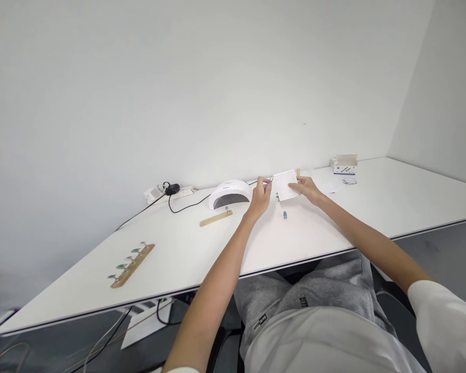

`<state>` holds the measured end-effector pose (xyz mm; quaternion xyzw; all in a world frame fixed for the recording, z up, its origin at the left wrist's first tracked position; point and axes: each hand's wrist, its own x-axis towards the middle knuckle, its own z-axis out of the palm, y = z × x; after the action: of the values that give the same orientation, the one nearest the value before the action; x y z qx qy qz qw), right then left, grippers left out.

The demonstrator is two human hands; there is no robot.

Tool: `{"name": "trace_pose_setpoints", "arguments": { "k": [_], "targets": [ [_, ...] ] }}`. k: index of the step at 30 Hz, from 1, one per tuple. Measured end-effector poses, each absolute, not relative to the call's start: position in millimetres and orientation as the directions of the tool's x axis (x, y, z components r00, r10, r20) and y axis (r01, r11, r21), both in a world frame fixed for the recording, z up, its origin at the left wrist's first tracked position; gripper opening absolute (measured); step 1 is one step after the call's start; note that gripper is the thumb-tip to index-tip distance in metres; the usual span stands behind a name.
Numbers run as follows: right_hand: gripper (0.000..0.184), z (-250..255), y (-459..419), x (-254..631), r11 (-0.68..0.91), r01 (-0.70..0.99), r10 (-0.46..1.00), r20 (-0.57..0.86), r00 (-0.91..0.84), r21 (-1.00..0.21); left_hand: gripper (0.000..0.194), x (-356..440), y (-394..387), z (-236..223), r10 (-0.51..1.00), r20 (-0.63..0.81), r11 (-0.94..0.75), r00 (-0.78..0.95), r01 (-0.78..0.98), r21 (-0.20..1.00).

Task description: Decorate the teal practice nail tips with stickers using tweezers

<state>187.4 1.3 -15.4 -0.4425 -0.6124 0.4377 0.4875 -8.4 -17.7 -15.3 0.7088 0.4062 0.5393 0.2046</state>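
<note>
My left hand (259, 197) is closed around slim purplish tweezers (270, 182), whose tips point toward a white sticker sheet (286, 187). The sheet, printed with rows of tiny marks, is pinched at its right side by my right hand (307, 188), fingers lying over its face. On the table just below stands a small teal nail tip (285, 214) on a metal stand. More teal pieces show partly behind the sheet's left edge. Whether the tweezers grip anything is too small to see.
A white nail lamp (230, 187) sits behind a wooden strip (216, 218). Another wooden strip (134, 265) at left carries several nail tips on stands. An open box (344, 165) stands at the back right. Cables and a power strip (184, 192) lie along the wall.
</note>
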Motion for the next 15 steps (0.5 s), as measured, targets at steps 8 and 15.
{"name": "trace_pose_setpoints", "arguments": {
  "k": [8, 15],
  "targets": [
    [0.019, -24, 2, 177, 0.292, 0.009, 0.943, 0.287, -0.167, -0.956, 0.009, 2, -23, -19, 0.805, 0.538, -0.591, 0.250, 0.406, 0.697],
    [0.019, -27, 0, 172, 0.257, -0.070, 0.943, 0.266, -0.202, -0.964, 0.013, 3, -19, -23, 0.824, 0.523, -0.565, 0.219, 0.395, 0.725]
  ]
}}
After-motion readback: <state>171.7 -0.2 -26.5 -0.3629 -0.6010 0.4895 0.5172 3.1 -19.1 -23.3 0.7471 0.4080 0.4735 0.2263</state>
